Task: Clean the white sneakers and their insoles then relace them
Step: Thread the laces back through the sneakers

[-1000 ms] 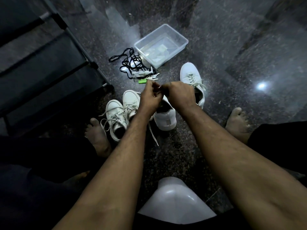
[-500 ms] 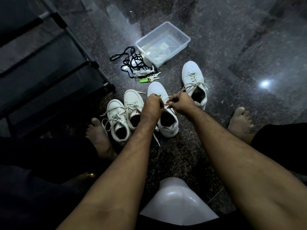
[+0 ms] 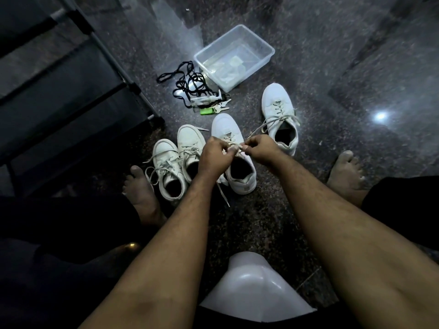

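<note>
Over middle sneaker [image 3: 234,167], both hands pinching lace [image 3: 266,125]

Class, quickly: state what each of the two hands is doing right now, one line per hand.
Left hand: closed, pinching the white lace over the middle sneaker.
Right hand: closed, pinching the same lace.
</note>
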The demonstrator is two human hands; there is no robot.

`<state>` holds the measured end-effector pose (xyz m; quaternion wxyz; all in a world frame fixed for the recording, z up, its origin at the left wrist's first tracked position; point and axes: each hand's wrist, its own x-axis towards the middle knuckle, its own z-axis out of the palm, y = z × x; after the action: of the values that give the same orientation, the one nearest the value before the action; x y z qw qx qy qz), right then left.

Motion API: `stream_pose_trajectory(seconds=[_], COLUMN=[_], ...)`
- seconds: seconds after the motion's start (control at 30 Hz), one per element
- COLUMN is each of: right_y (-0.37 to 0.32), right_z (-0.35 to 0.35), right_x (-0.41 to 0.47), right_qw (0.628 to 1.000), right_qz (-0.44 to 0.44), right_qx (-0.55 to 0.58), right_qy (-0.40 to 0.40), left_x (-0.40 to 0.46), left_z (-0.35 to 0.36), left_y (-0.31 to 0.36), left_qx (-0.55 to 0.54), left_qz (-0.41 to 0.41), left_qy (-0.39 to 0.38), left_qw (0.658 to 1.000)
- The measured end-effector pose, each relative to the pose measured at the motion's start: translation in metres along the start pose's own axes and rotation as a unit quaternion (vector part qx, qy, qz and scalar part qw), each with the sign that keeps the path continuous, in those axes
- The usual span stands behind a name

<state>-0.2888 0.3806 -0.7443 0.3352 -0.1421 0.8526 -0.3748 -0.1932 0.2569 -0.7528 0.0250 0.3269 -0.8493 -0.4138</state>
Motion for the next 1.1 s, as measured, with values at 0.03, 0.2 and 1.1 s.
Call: stream_pose_trajectory(seconds=[0.03,0.2,1.1], right_y=[0.003,0.012,0.020], right_z=[0.000,-0.003,0.014], right_x=[0.003,0.003,0.006], right_qw=[0.999,0.988,0.971], right_qz=[0.005,0.026,0.142], right_qx=[-0.038,-0.144,-0.182], right_qy=[0.016,0.039,0.054], left_x=[0.002,0.007,0.007], left_z=[-0.002,-0.022,0.018], left_y=[0.002,0.022,-0.005], left_qx=[-0.067,-0.529,-0.016], left_qz=[-0.032,-0.191,-0.179], left_qy=[0.009,0.061,0.022], left_qw=[0.997,0.825,0.983])
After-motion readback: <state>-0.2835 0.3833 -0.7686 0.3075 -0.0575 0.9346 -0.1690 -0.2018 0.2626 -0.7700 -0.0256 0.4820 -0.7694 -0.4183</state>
